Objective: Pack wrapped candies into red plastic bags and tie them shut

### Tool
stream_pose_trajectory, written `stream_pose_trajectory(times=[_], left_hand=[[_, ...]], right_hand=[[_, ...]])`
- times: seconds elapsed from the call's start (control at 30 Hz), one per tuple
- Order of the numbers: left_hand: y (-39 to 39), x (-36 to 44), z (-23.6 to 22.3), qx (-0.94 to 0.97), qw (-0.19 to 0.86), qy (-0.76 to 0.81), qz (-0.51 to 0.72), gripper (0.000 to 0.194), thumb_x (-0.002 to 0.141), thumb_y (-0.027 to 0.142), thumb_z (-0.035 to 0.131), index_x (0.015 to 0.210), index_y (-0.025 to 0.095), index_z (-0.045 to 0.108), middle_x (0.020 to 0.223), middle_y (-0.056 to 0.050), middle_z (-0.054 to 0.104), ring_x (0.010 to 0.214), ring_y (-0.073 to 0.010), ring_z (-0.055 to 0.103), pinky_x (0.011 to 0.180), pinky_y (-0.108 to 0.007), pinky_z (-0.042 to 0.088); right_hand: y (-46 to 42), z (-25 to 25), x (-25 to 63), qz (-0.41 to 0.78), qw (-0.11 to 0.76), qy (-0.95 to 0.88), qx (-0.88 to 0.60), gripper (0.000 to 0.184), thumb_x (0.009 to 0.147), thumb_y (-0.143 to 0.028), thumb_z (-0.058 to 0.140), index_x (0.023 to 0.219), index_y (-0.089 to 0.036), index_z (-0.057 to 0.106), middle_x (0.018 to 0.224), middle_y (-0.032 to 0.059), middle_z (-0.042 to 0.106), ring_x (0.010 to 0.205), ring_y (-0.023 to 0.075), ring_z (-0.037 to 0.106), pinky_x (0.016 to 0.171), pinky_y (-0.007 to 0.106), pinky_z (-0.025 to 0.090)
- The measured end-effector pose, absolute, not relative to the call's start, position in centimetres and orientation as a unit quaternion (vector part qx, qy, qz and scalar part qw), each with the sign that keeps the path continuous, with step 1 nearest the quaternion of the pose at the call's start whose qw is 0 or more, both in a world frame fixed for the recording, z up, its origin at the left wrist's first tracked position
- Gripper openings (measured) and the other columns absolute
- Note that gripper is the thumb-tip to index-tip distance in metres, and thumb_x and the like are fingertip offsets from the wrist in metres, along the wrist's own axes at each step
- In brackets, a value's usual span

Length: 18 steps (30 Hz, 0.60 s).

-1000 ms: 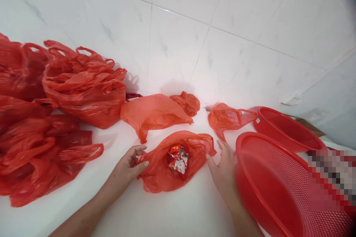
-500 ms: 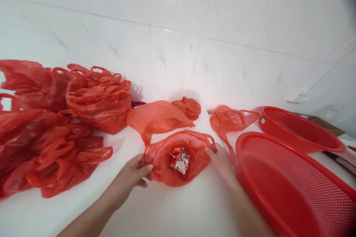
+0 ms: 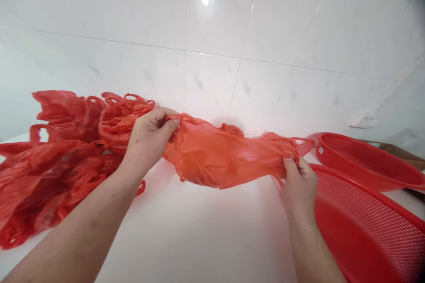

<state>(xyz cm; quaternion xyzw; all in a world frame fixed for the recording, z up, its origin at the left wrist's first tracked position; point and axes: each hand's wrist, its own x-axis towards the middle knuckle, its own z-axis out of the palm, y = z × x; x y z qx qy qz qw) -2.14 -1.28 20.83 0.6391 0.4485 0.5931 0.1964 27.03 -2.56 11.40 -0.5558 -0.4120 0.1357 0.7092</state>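
A red plastic bag hangs stretched sideways above the white counter, lifted off it. My left hand pinches the bag's left handle, fingers closed. My right hand grips the bag's right handle, fingers closed too. The bag bulges in the middle; what is inside is hidden by the plastic.
A heap of filled red plastic bags lies at the left against the white tiled wall. A red mesh basket sits at the right front, a second red basin behind it. A wall socket is at the right.
Both hands closed on the bag's handles and lifted it off the counter, pulling it taut. The packets inside are no longer visible. The view tilted upward.
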Motion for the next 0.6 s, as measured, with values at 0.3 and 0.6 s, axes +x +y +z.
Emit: stream_pose_trajectory(times=[0.3,0.6], left_hand=[[-1.4,2.7,23.8,0.677,0.326,0.345,0.563,0.014,0.072,0.009,0.052,0.078,0.016,0.062,0.06,0.004,0.058,0.052,-0.0087,0.059,0.053,-0.021,0.049],[-2.4,-2.0,20.6,0.624,0.388,0.375,0.566,0.017,0.077,0.02,0.06,0.094,0.018,0.059,0.083,-0.001,0.062,0.075,-0.0123,0.061,0.066,-0.024,0.053]], right_hand=[[-3.2,8.0,26.5,0.228,0.547,-0.493,-0.637,0.029,0.075,-0.047,0.058,0.075,-0.018,0.063,0.063,-0.0014,0.056,0.058,0.0156,0.048,0.051,0.024,0.037],[-6.1,7.8,27.5,0.221,0.636,-0.504,-0.542,0.041,0.089,-0.05,0.037,0.111,-0.021,0.057,0.108,0.0097,0.061,0.092,0.0226,0.057,0.069,0.031,0.047]])
